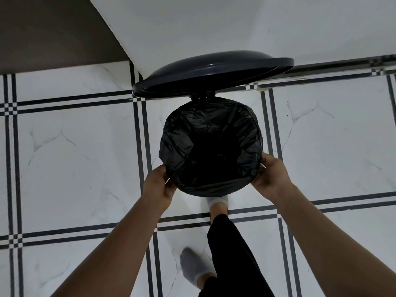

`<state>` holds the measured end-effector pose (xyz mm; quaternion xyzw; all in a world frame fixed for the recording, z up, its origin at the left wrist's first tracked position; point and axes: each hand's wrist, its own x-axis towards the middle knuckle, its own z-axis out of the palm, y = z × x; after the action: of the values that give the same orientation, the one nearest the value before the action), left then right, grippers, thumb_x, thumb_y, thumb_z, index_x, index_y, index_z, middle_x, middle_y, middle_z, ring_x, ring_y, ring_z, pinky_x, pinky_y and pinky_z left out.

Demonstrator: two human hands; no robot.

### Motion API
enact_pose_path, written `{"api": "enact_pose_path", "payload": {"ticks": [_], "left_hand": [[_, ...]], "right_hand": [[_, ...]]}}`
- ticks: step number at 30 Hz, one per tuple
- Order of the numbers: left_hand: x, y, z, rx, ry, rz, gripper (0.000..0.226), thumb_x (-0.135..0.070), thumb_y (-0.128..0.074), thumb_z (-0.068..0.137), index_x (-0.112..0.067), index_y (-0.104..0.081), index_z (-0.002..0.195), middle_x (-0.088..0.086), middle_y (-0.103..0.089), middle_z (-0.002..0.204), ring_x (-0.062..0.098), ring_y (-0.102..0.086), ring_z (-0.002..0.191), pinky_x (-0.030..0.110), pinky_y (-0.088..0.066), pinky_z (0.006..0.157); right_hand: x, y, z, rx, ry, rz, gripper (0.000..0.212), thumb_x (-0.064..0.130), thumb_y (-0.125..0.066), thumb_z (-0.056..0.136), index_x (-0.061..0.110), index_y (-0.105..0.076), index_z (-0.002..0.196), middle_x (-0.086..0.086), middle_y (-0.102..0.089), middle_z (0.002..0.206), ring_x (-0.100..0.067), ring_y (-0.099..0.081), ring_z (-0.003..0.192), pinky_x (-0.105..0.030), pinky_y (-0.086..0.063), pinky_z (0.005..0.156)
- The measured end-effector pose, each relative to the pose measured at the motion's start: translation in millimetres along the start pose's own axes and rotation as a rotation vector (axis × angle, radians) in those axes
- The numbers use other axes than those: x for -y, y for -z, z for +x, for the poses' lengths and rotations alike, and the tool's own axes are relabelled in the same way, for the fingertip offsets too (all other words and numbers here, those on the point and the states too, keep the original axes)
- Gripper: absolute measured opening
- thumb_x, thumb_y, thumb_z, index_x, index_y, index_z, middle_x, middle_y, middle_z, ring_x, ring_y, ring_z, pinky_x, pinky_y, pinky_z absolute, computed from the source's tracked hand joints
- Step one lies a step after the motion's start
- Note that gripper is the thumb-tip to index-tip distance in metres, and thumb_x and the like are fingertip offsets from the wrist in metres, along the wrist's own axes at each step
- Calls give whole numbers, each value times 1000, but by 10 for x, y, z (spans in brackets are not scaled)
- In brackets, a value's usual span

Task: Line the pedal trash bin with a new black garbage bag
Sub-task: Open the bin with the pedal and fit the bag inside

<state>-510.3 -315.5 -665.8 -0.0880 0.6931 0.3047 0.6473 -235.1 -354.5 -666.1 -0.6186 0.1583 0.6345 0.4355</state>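
A round pedal bin stands on the tiled floor, its dark lid (214, 71) raised and tilted back toward the wall. A black garbage bag (211, 144) covers the bin's mouth and rim, sagging into the dark middle. My left hand (158, 187) grips the bag at the rim's near-left side. My right hand (271, 174) grips it at the near-right side. A foot in a white sock (217, 202) sits right under the bin's near edge, where the pedal is hidden.
A white wall (214, 24) rises directly behind the bin, with a darker surface (53, 33) at the upper left. White marble-look floor tiles (75, 157) with black double lines surround the bin. My other foot in a grey sock (192, 266) stands nearer me.
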Motion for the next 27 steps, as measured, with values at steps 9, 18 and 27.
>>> {"api": "enact_pose_path", "payload": {"ticks": [9, 18, 27], "left_hand": [[28, 38, -15, -24, 26, -58, 17, 7, -55, 93, -2, -67, 102, 15, -74, 102, 20, -73, 85, 33, -64, 78], [-51, -49, -101, -16, 101, -72, 27, -33, -57, 95, -11, -67, 107, 6, -68, 99, 26, -66, 96, 42, -55, 91], [-375, -482, 24, -70, -1158, 894, 29, -21, -62, 93, -19, -66, 123, 8, -52, 126, 23, -53, 119, 30, -46, 102]], "right_hand": [[47, 38, -66, -16, -44, 109, 20, 13, -57, 85, 8, -66, 102, -9, -65, 87, -23, -65, 76, -32, -57, 84], [115, -15, -99, -113, -60, -111, 19, 27, -55, 91, 16, -70, 95, 0, -66, 81, -20, -65, 79, -32, -55, 78], [388, -604, -34, -154, 1310, -1489, 39, 12, -55, 93, 16, -62, 131, -2, -56, 137, -21, -54, 121, -21, -43, 93]]}}
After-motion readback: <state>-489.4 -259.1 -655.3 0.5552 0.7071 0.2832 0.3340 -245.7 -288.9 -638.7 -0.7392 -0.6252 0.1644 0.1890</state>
